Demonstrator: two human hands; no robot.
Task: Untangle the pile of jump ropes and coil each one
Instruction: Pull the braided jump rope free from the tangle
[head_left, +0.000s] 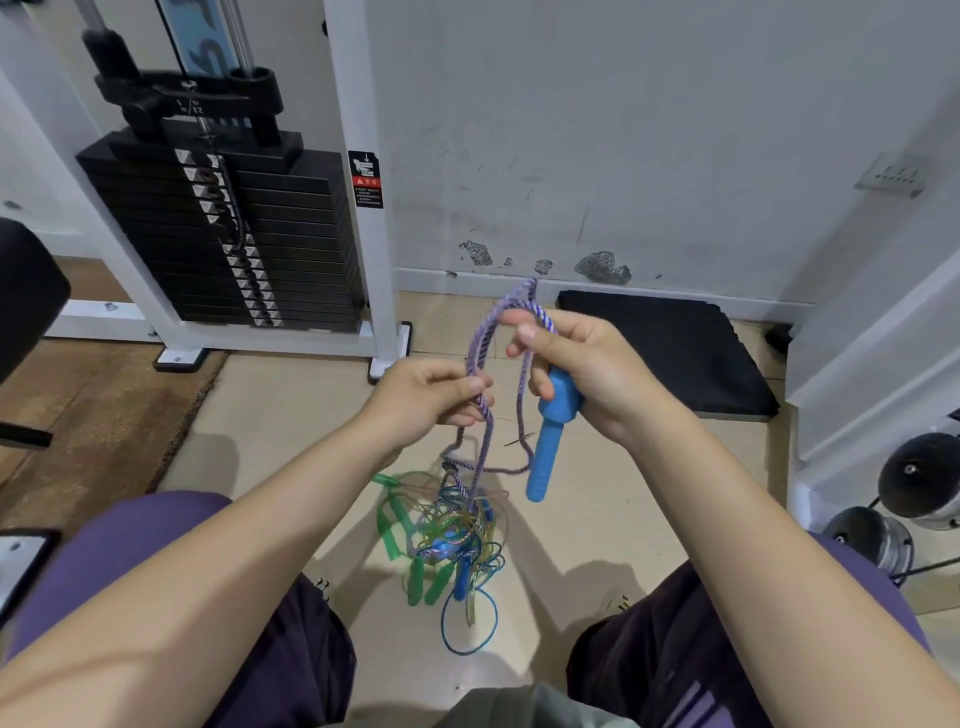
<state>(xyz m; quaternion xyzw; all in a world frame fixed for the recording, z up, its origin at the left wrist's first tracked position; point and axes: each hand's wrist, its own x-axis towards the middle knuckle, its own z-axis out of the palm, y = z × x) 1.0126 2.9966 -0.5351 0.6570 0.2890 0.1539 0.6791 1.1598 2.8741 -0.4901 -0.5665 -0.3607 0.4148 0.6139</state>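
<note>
My right hand (587, 374) is gripping the blue handle (549, 436) of the purple braided rope (480, 358), looping it over my fingers, while my left hand (431, 397) is pinching the same rope just left of that handle. Below the handle, the tangled pile (452, 540) of green and blue ropes is lying on the floor (291, 415) between my knees.

We note a braided fabric rope (480, 364), a smooth matt plastic handle (545, 447), matt black metal weight plates (291, 234), and a scuffed painted wall (571, 156).
</note>
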